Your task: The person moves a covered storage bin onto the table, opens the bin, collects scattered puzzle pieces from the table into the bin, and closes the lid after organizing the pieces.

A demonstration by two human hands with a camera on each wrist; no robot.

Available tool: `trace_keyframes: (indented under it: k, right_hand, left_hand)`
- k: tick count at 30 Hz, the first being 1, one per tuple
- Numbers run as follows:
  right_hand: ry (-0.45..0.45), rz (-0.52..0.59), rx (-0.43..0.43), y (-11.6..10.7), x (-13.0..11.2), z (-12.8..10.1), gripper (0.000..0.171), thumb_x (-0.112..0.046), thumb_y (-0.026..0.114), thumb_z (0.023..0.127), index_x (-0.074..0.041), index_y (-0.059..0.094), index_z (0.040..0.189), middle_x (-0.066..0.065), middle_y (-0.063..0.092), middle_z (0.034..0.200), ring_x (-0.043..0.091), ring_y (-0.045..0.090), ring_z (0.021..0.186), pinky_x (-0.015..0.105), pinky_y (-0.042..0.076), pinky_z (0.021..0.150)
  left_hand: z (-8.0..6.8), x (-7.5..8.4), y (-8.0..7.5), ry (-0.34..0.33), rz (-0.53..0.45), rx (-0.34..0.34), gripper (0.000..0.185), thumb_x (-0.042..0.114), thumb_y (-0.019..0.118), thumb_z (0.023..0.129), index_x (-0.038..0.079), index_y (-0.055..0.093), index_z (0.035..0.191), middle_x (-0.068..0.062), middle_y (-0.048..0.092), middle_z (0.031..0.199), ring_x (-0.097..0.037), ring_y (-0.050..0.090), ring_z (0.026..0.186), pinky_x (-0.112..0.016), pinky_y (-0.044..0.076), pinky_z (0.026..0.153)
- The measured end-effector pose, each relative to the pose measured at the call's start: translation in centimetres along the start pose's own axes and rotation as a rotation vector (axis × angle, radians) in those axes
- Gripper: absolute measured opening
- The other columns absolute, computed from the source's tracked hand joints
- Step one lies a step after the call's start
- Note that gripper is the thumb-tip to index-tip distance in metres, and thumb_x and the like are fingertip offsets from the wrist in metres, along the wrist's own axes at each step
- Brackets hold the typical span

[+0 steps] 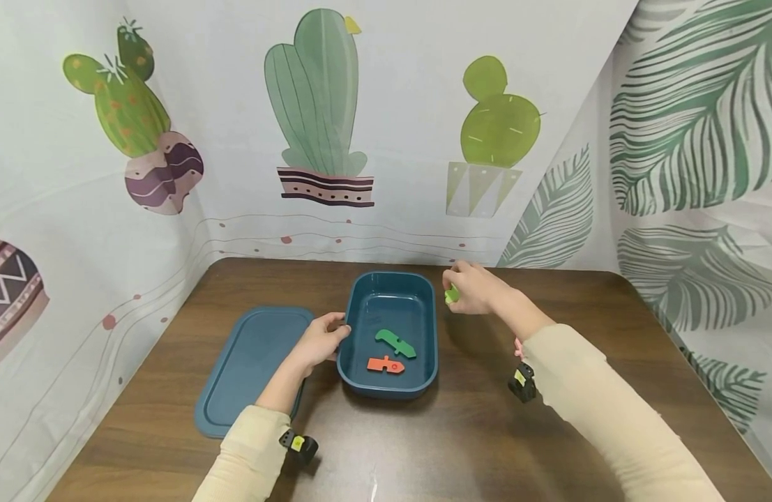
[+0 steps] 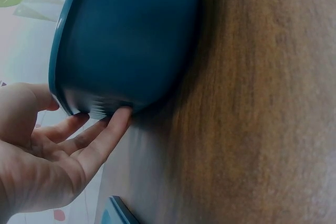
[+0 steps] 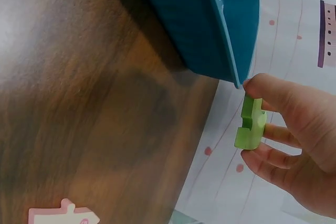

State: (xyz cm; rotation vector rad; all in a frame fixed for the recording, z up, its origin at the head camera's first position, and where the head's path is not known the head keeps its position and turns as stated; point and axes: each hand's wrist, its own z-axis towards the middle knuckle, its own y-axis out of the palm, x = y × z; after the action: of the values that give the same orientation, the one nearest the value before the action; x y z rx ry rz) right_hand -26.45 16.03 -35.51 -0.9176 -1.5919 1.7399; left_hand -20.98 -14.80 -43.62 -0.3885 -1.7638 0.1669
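Note:
A deep blue plastic box (image 1: 388, 392) stands on the table with a dark green puzzle-like piece (image 1: 396, 344) and an orange piece (image 1: 386, 364) lying inside. My left hand (image 1: 319, 341) holds the box's left side, thumb at the rim; in the left wrist view its fingertips (image 2: 122, 115) are against the outer wall. Just beyond the box's right rim, my right hand (image 1: 473, 287) pinches a light green notched piece (image 3: 252, 124) between thumb and fingers, above the table.
A flat blue lid (image 1: 254, 369) lies left of the box, partly behind the left forearm. On the table to the right is a pink piece (image 3: 63, 214), mostly hidden by the right sleeve in the head view. Cactus-printed cloth (image 1: 411, 139) hangs behind the brown table (image 1: 473, 446).

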Motion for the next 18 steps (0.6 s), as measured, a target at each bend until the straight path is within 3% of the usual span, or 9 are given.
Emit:
trace_keyframes:
  k: [11, 18]
  right_hand:
    - [-0.001, -0.022, -0.057, -0.4, -1.4, 1.2, 0.026, -0.022, 0.068, 0.077, -0.012, 0.057, 0.097, 0.017, 0.05, 0.111, 0.032, 0.047, 0.095, 0.041, 0.041, 0.08]
    - [0.006, -0.034, -0.073, -0.6, -2.4, 1.8, 0.026, -0.025, 0.068, 0.077, -0.014, 0.057, 0.097, 0.016, 0.05, 0.113, 0.032, 0.045, 0.097, 0.039, 0.044, 0.077]
  left_hand:
    - [0.0, 0.0, 0.0, 0.004, -0.004, -0.004, 0.04, 0.015, 0.051, 0.093, 0.004, 0.046, 0.131, -0.017, 0.056, 0.121, -0.025, 0.064, 0.087, -0.04, 0.056, 0.067]
    - [0.0, 0.1, 0.0, 0.003, -0.007, -0.005, 0.041, 0.015, 0.051, 0.093, 0.004, 0.046, 0.132, -0.017, 0.056, 0.121, -0.026, 0.063, 0.089, -0.04, 0.056, 0.066]
